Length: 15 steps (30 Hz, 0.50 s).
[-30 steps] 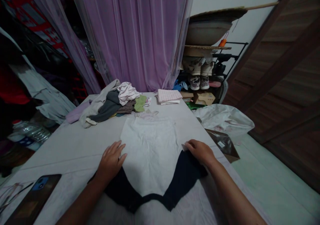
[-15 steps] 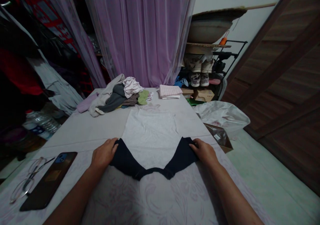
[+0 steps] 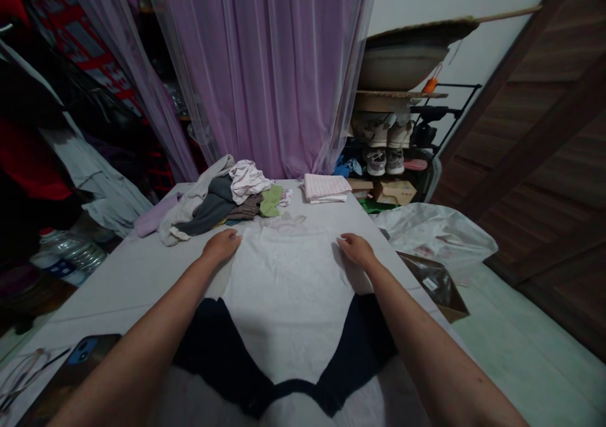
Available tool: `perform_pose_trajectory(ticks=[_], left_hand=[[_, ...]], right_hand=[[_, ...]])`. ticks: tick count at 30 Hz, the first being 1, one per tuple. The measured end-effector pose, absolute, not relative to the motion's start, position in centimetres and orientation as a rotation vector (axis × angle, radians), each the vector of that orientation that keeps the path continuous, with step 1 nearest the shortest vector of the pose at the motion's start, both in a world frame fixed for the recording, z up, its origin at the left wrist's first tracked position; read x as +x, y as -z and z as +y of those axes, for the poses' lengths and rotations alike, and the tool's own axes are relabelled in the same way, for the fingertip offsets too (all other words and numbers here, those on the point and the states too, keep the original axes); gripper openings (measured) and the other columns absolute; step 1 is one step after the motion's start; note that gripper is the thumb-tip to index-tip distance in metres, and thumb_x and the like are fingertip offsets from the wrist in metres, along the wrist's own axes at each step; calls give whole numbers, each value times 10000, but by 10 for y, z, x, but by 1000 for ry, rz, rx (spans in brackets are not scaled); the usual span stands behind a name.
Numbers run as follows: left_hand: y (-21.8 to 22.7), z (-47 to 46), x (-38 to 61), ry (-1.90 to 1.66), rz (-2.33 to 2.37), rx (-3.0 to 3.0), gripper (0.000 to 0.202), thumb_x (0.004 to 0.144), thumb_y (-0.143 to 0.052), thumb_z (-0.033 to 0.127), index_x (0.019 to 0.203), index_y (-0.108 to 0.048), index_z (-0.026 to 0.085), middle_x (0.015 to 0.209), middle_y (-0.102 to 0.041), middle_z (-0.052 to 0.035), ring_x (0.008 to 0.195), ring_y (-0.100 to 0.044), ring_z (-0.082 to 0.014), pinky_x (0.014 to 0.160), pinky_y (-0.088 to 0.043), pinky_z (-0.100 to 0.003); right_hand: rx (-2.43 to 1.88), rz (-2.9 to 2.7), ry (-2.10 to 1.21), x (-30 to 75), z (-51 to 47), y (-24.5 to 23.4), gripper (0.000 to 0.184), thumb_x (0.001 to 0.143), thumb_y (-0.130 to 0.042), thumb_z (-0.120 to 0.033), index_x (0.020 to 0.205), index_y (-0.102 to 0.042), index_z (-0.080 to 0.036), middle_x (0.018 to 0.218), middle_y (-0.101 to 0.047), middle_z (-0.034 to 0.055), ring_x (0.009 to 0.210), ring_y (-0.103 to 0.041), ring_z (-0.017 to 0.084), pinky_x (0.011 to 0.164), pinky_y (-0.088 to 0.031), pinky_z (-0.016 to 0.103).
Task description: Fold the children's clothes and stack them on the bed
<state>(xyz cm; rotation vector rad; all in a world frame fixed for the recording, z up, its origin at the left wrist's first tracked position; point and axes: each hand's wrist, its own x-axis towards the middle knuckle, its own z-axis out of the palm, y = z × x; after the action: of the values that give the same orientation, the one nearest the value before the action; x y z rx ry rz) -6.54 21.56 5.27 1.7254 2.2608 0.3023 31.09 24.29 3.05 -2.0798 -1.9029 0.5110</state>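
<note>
A white T-shirt [image 3: 288, 288] with navy sleeves and a navy neckband lies flat, its neck towards me and its hem at the far end. At the hem's left corner my left hand [image 3: 221, 246] has its fingers pressed together on the fabric edge. My right hand [image 3: 357, 250] is at the opposite corner, thumb and fingers closed at the edge of the cloth. Both forearms pass over the outer parts of the navy sleeves and hide some of them.
A heap of crumpled clothes [image 3: 213, 203] lies at the bed's far left, beside a folded pink-striped cloth [image 3: 326, 187]. A phone [image 3: 71, 376] and eyeglasses [image 3: 23, 376] are at the near left. Past the right edge stand a cardboard box [image 3: 449, 294] and a shoe rack [image 3: 402, 136].
Both hands have left the T-shirt's navy sleeves and moved forward to the far hem corners. The shirt sits lower in view as the camera has shifted.
</note>
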Motion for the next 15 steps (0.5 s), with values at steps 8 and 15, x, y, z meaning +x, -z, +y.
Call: perform_pose_trajectory(ticks=[8, 15], left_hand=[[-35, 267, -56, -161, 2318, 1611, 338, 780, -572, 519, 914, -686, 231, 1017, -740, -62, 915, -685, -245, 677, -460, -275], [-25, 259, -60, -346, 2492, 1648, 310, 896, -426, 479, 979, -625, 256, 977, -720, -35, 890, -665, -232, 642, -428, -277]], right_hand=[[-2220, -1875, -566, 293, 291, -23, 321, 802, -606, -478, 881, -750, -202, 925, -748, 83, 867, -681, 228, 653, -440, 263], [-2246, -1778, -295, 286, 291, -14, 303, 875, -509, -457, 966, -698, -238, 973, -730, 92, 925, -663, 236, 691, -439, 282]])
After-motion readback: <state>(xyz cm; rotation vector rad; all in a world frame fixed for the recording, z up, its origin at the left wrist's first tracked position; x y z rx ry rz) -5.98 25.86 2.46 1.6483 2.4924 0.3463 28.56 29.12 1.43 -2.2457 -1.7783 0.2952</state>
